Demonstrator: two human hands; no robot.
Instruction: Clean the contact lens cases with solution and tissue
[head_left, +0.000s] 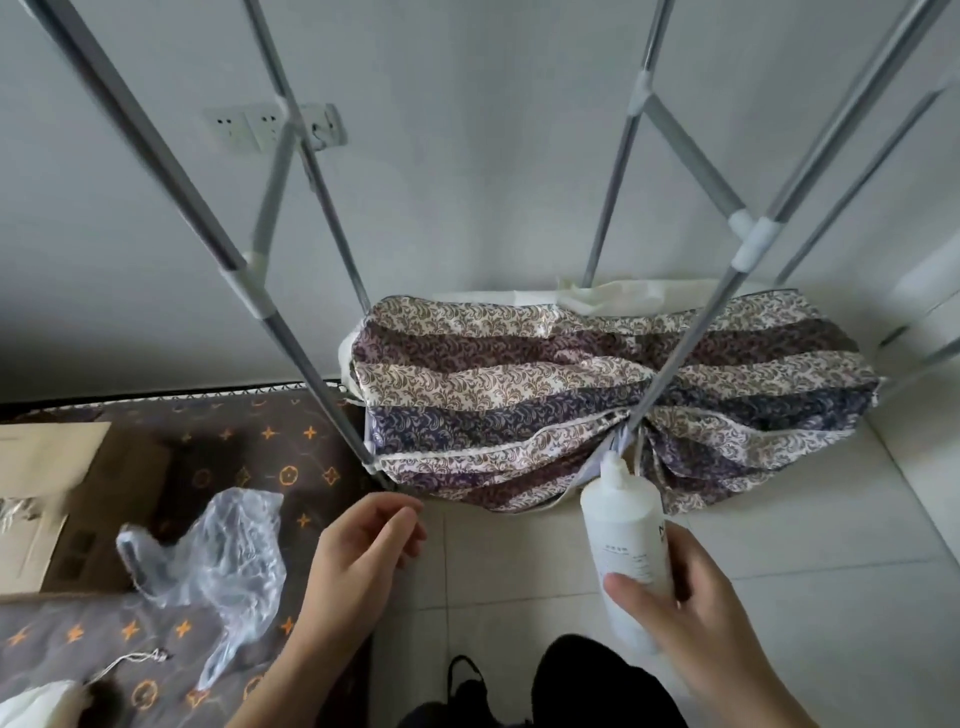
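My right hand (685, 597) grips a white solution bottle (626, 525) around its lower body, nozzle pointing up and away. The bottle is held above the tiled floor, close to a patterned fabric bundle. My left hand (358, 551) hovers at the edge of the dark patterned bed cover (218, 441), fingers curled inward; whether it pinches anything small is hidden. No contact lens case shows in the head view. A white tissue-like lump (36, 701) lies at the bottom left corner.
A metal drying rack (291, 332) stands over a paisley fabric bundle (597, 410) against the wall. A crumpled clear plastic bag (218, 561) and a cardboard box (57, 499) lie on the bed cover. A black shoe (467, 691) sits on the white tiles.
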